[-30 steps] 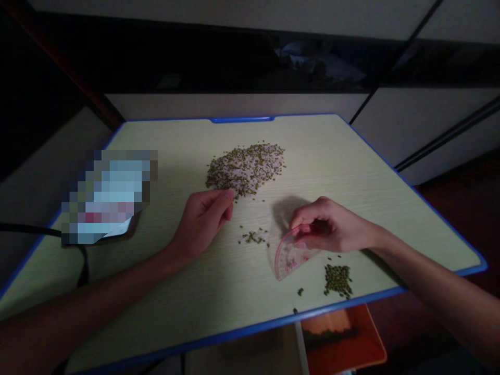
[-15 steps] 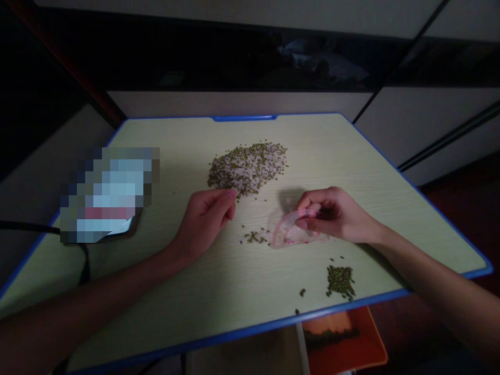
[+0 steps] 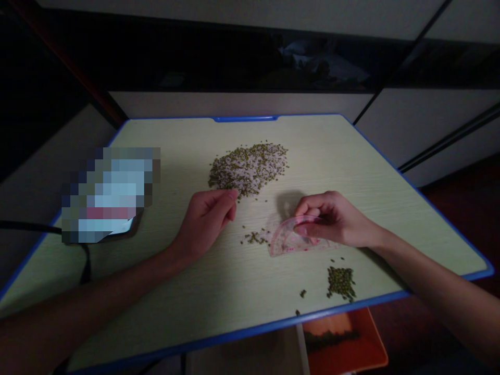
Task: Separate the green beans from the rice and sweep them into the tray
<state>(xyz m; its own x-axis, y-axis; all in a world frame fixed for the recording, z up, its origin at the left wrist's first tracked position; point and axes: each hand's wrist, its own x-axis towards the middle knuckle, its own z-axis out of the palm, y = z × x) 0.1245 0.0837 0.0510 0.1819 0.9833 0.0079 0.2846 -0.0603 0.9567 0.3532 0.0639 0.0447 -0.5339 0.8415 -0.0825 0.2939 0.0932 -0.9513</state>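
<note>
My right hand [image 3: 332, 219] pinches a clear protractor [image 3: 287, 242] with pink markings, its curved edge turned away from me. My left hand [image 3: 211, 216] is closed, thumb against the curled fingers, at the near edge of a large pile of green beans mixed with pale grains [image 3: 250, 166]; whether anything is in it is hidden. A few scattered green beans [image 3: 255, 237] lie just left of the protractor. Closer to the front edge is a small heap of green beans [image 3: 340, 283], with a few strays beside it.
The pale table [image 3: 175, 312] has a blue rim. On its left lies a blurred-out device with a lit screen [image 3: 117, 192], a black cable [image 3: 86, 265] running near it. Below the front edge sit an orange container [image 3: 367, 338] and a pale one [image 3: 242, 354]. Cabinet fronts stand behind.
My right hand has lowered the protractor slightly towards me and turned it, so more of its face shows. My left hand and the piles look the same.
</note>
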